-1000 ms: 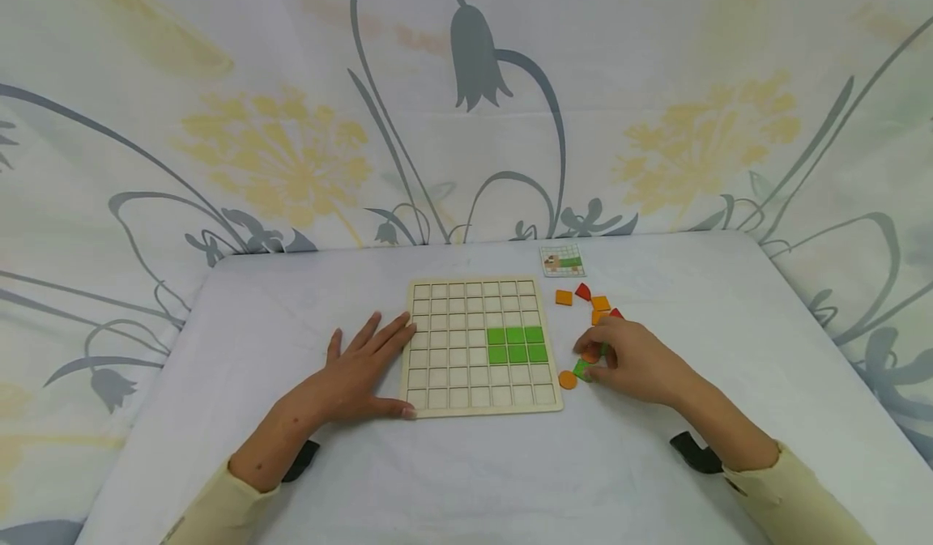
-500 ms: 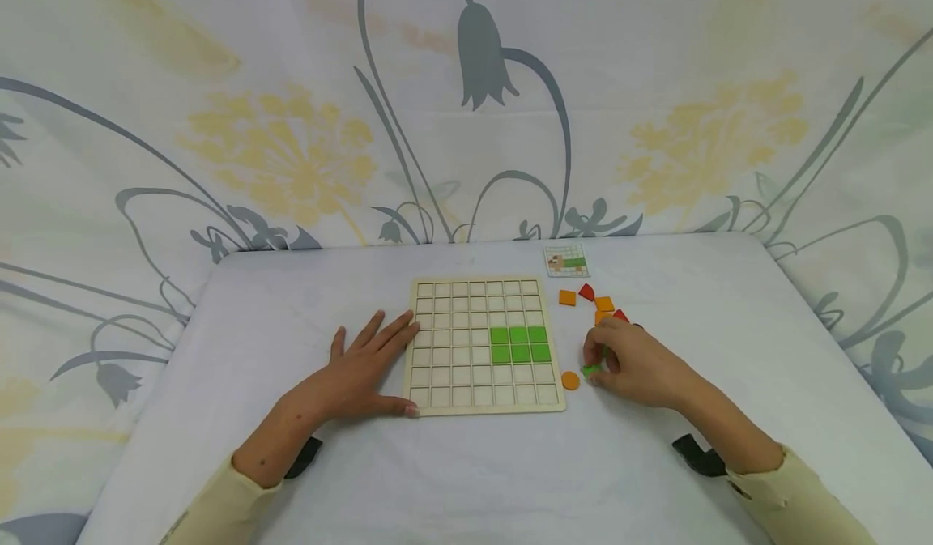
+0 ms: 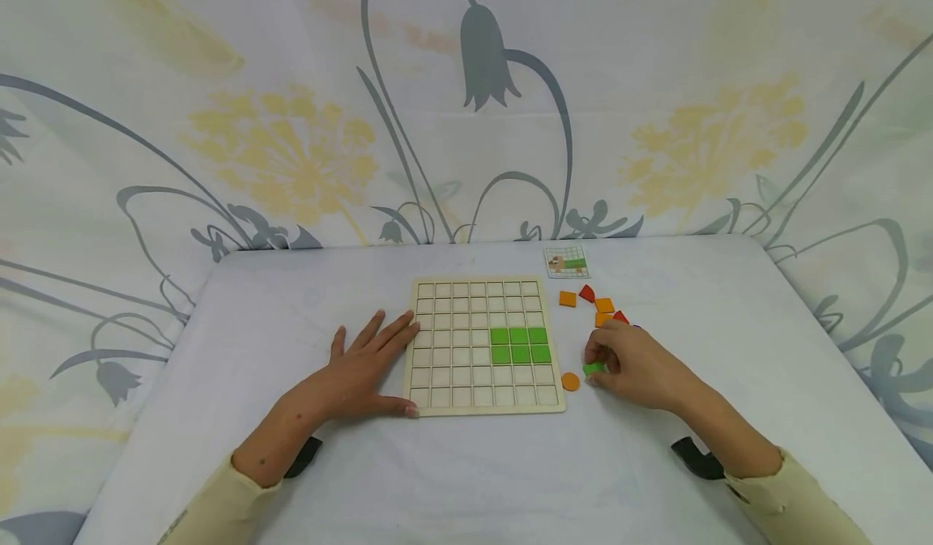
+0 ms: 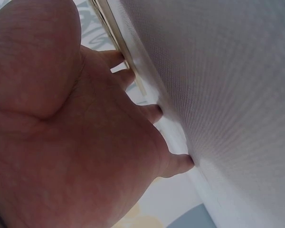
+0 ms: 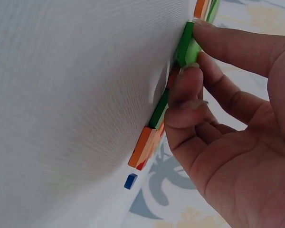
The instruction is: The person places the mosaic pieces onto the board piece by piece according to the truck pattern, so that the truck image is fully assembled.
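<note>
A pale wooden grid board lies on the white table, with a block of green square tiles set in cells at its right side. My left hand has its fingers spread; fingertips and thumb touch the board's left edge. To the right of the board, my right hand pinches a green tile between thumb and fingertips, tipped up on edge close to the table. An orange round piece lies between that hand and the board. The right wrist view shows another green tile beyond the fingertips.
Orange squares and red pieces lie beyond my right hand, some partly hidden by it. A small blue piece shows in the right wrist view. A picture card lies behind the board. A patterned cloth hangs behind the table.
The green tile by my right fingertips lay nearly flat; now it is pinched and tipped up. My right hand has shifted slightly right. The left hand stays at the board.
</note>
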A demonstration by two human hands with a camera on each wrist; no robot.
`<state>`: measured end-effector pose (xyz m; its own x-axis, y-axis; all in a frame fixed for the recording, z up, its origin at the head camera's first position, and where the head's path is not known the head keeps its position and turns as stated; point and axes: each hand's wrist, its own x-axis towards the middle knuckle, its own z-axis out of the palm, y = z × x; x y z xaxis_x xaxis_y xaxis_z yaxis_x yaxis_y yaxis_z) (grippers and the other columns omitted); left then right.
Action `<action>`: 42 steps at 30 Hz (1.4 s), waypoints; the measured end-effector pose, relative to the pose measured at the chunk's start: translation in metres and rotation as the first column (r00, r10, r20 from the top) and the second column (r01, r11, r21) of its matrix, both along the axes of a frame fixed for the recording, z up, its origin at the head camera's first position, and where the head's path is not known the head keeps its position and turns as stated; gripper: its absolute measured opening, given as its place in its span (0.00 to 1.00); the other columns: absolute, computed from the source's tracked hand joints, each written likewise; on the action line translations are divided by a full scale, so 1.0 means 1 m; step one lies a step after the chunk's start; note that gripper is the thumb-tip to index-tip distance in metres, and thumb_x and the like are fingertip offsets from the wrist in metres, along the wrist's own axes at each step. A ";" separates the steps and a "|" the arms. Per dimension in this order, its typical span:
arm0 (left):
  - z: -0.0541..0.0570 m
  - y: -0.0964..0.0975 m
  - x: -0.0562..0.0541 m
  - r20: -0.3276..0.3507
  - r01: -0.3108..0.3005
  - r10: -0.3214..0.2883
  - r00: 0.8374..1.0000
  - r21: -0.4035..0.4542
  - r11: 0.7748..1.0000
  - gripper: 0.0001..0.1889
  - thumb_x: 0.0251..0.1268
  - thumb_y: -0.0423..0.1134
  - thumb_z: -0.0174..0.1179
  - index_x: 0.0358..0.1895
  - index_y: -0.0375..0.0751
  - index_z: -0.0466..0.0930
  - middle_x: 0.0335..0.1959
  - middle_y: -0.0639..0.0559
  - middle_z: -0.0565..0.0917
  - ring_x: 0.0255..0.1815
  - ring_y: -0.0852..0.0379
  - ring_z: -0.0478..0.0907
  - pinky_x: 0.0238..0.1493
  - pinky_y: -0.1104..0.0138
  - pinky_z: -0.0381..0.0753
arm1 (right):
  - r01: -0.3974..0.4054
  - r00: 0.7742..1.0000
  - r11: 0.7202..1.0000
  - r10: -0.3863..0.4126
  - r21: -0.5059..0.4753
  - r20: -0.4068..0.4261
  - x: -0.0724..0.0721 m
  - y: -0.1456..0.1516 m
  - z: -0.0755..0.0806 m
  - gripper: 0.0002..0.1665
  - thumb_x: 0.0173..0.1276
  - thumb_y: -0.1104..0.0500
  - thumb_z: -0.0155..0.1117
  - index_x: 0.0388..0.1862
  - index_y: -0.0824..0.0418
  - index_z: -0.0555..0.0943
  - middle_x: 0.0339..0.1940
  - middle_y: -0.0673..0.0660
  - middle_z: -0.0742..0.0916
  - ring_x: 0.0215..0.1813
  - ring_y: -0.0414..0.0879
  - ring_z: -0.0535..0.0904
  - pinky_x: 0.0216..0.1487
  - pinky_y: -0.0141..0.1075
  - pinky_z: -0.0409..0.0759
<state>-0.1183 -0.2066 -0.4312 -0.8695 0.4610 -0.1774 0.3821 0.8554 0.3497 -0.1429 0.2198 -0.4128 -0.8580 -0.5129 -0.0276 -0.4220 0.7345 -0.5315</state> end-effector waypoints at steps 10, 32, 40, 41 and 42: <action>-0.001 -0.001 0.000 0.001 0.002 -0.002 1.000 -0.001 1.000 0.64 0.55 0.70 0.74 0.89 0.51 0.47 0.90 0.55 0.44 0.89 0.38 0.35 0.73 0.21 0.35 | 0.005 0.997 1.000 -0.003 -0.024 0.076 -0.001 -0.001 -0.001 0.15 0.62 0.69 0.78 0.34 0.55 0.79 0.26 0.47 0.78 0.31 0.42 0.74 0.33 0.32 0.75; 0.002 0.000 0.001 -0.002 0.008 -0.008 1.000 0.006 1.000 0.63 0.56 0.71 0.73 0.88 0.50 0.49 0.90 0.53 0.46 0.89 0.36 0.37 0.72 0.20 0.37 | 0.022 0.998 0.986 -0.012 -0.164 0.065 -0.014 -0.067 0.008 0.08 0.64 0.70 0.70 0.37 0.59 0.82 0.29 0.47 0.82 0.33 0.44 0.77 0.36 0.34 0.78; 0.002 -0.001 0.000 -0.009 0.014 -0.014 1.000 0.017 1.000 0.62 0.56 0.71 0.73 0.88 0.50 0.49 0.90 0.53 0.46 0.89 0.35 0.37 0.71 0.20 0.37 | 0.020 0.998 0.977 -0.007 -0.210 0.062 -0.022 -0.103 0.004 0.07 0.67 0.68 0.73 0.37 0.57 0.85 0.31 0.47 0.85 0.35 0.43 0.79 0.41 0.36 0.81; 0.002 -0.001 0.001 -0.005 0.013 -0.013 1.000 0.018 1.000 0.63 0.56 0.71 0.73 0.88 0.50 0.49 0.90 0.53 0.46 0.89 0.36 0.37 0.72 0.20 0.37 | 0.020 0.998 0.977 -0.006 -0.213 0.063 -0.024 -0.106 0.003 0.07 0.67 0.68 0.73 0.37 0.57 0.85 0.31 0.47 0.85 0.35 0.43 0.79 0.41 0.36 0.81; 0.002 -0.001 0.001 -0.004 0.013 -0.013 1.000 0.020 1.000 0.63 0.56 0.71 0.73 0.88 0.50 0.49 0.90 0.53 0.46 0.89 0.36 0.37 0.72 0.20 0.37 | 0.016 0.998 0.976 -0.002 -0.219 0.065 -0.025 -0.110 0.002 0.07 0.67 0.68 0.73 0.37 0.57 0.85 0.31 0.47 0.85 0.35 0.43 0.79 0.41 0.36 0.81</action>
